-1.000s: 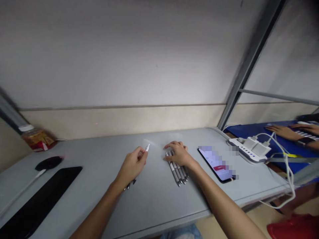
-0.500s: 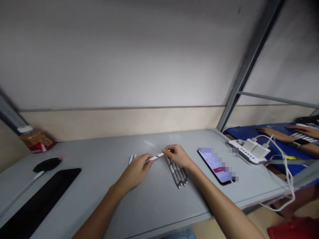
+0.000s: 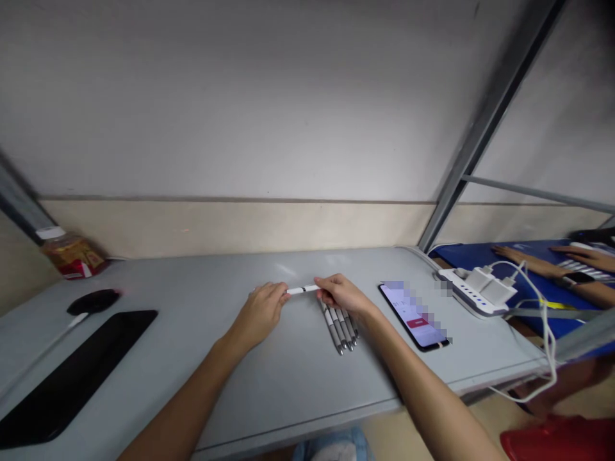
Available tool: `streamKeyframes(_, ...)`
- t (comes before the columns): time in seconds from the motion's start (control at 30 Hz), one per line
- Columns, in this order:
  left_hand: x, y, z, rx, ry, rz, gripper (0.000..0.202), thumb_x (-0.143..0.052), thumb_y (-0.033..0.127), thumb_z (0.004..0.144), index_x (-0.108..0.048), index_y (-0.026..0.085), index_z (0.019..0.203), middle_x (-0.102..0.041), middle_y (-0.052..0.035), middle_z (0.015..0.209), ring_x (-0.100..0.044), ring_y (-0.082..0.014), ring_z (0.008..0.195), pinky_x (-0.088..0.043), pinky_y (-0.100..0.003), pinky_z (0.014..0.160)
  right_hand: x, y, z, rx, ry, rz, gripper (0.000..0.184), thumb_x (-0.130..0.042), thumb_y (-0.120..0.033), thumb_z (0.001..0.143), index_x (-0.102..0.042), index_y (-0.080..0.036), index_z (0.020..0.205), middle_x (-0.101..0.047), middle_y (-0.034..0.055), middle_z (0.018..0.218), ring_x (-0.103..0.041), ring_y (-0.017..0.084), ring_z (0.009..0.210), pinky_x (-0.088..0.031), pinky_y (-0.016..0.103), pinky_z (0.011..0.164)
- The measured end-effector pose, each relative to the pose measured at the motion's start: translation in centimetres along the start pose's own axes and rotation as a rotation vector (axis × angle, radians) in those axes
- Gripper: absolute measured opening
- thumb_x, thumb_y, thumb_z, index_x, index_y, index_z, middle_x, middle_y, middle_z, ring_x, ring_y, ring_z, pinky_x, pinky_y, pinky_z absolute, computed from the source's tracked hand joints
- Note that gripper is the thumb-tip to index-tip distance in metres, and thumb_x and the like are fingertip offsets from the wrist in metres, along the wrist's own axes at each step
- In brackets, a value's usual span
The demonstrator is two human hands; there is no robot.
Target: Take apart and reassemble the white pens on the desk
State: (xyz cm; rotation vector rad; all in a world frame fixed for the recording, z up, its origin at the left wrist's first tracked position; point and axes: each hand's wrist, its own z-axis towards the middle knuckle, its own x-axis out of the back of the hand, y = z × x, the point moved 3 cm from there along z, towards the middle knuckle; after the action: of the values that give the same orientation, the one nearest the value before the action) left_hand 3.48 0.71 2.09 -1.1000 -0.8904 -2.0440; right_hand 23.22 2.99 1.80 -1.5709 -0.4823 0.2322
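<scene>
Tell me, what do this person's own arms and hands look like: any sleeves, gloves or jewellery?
Both arms are bare as far up as the picture shows, with no sleeves in view. The left hand and the right hand wear no gloves, and no rings, bands or watch show on either hand or wrist.

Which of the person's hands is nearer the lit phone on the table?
Right. The right hand lies just left of the phone, over the row of pens; the left hand is farther left, holding the other end of the white pen they share.
</scene>
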Motion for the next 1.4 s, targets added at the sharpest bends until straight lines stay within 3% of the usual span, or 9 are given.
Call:
streamKeyframes(0.2, 0.0, -0.3, -0.2, 0.069, -0.020, -0.089, 0.023, -0.033, 0.022, 0.092, -0.047, 0.021, 0.073, -0.054, -0.0001, 0.067, -0.049, -0.0154, 0.063, -0.035, -0.027, 0.063, -0.5, -1.5, -0.7, 0.325, 0.094, -0.289, 0.040, -0.046, -0.050, 0.089, -0.052, -0.017, 0.067, -0.037, -0.0041, 0.057, -0.033, 0.010, 0.053, -0.026, 0.023, 0.050)
streamKeyframes(0.33, 0.3, -0.4, -0.2, 0.110, -0.020, -0.136, 0.024, -0.033, 0.029, 0.094, -0.049, 0.021, 0.077, -0.053, 0.0004, 0.068, -0.049, -0.0153, 0.063, -0.035, -0.027, 0.062, -0.5, -1.8, -0.7, 0.427, 0.169, -0.328, 0.025, -0.051, -0.040, 0.088, -0.060, -0.017, 0.085, -0.052, -0.0011, 0.070, -0.043, 0.011, 0.061, -0.035, 0.022, 0.058)
streamKeyframes(0.47, 0.5, -0.2, -0.1, 0.063, 0.013, -0.118, 0.026, -0.032, 0.033, 0.095, -0.050, 0.020, 0.082, -0.053, -0.0012, 0.076, -0.050, -0.0169, 0.072, -0.038, -0.028, 0.069, -0.3, -1.2, -0.4, 0.384, 0.177, -0.284, 0.028, -0.058, -0.040, 0.084, -0.062, -0.017, 0.100, -0.061, 0.0019, 0.084, -0.050, 0.012, 0.065, -0.040, 0.023, 0.061)
streamKeyframes(0.6, 0.7, 0.0, -0.1, 0.040, -0.006, -0.084, 0.026, -0.031, 0.032, 0.096, -0.052, 0.020, 0.089, -0.056, -0.0035, 0.084, -0.052, -0.0189, 0.081, -0.040, -0.031, 0.076, -0.1, -0.7, -0.2, 0.284, 0.157, -0.313, 0.038, -0.044, -0.044, 0.091, -0.063, -0.014, 0.076, -0.053, -0.0007, 0.060, -0.045, 0.011, 0.054, -0.036, 0.023, 0.055)
streamKeyframes(0.77, 0.8, 0.1, -0.3, 0.060, -0.033, -0.088, 0.022, -0.032, 0.031, 0.097, -0.051, 0.021, 0.101, -0.058, -0.0048, 0.091, -0.053, -0.0197, 0.085, -0.041, -0.035, 0.080, 0.2, -1.1, -0.3, 0.423, 0.213, -0.275, 0.025, -0.063, -0.032, 0.079, -0.063, -0.017, 0.100, -0.062, 0.0039, 0.092, -0.054, 0.014, 0.076, -0.042, 0.025, 0.068)
streamKeyframes(0.9, 0.6, 0.0, -0.4, 0.065, -0.027, -0.080, 0.021, -0.032, 0.030, 0.097, -0.050, 0.020, 0.101, -0.058, -0.0049, 0.092, -0.053, -0.0191, 0.084, -0.041, -0.034, 0.080, 0.0, -0.5, -0.1, 0.278, 0.131, -0.294, 0.027, -0.050, -0.038, 0.088, -0.064, -0.015, 0.087, -0.056, 0.0007, 0.067, -0.048, 0.012, 0.059, -0.038, 0.024, 0.057)
streamKeyframes(1.07, 0.5, 0.0, -0.4, 0.054, -0.048, -0.054, 0.023, -0.031, 0.030, 0.097, -0.052, 0.020, 0.095, -0.057, -0.0036, 0.085, -0.051, -0.0179, 0.077, -0.040, -0.032, 0.074, -0.1, -0.8, -0.3, 0.398, 0.168, -0.314, 0.019, -0.062, -0.028, 0.078, -0.062, -0.017, 0.094, -0.060, 0.0008, 0.084, -0.053, 0.013, 0.072, -0.040, 0.023, 0.063)
streamKeyframes(1.2, 0.7, 0.2, -0.3, 0.024, -0.042, -0.025, 0.028, -0.028, 0.029, 0.098, -0.053, 0.020, 0.088, -0.057, -0.0039, 0.085, -0.050, -0.0184, 0.080, -0.038, -0.032, 0.075, -0.3, -0.9, -0.4, 0.348, 0.124, -0.391, 0.022, -0.051, -0.033, 0.087, -0.064, -0.016, 0.084, -0.058, 0.0003, 0.071, -0.050, 0.012, 0.063, -0.037, 0.024, 0.059)
streamKeyframes(1.4, 0.5, 0.2, -0.3, 0.029, -0.041, 0.019, 0.033, -0.025, 0.028, 0.098, -0.052, 0.020, 0.080, -0.057, -0.0027, 0.078, -0.049, -0.0178, 0.076, -0.037, -0.031, 0.073, -0.6, -1.4, -0.7, 0.491, 0.212, -0.548, 0.014, -0.057, -0.009, 0.076, -0.064, -0.018, 0.085, -0.061, 0.0023, 0.083, -0.054, 0.014, 0.074, -0.039, 0.024, 0.065)
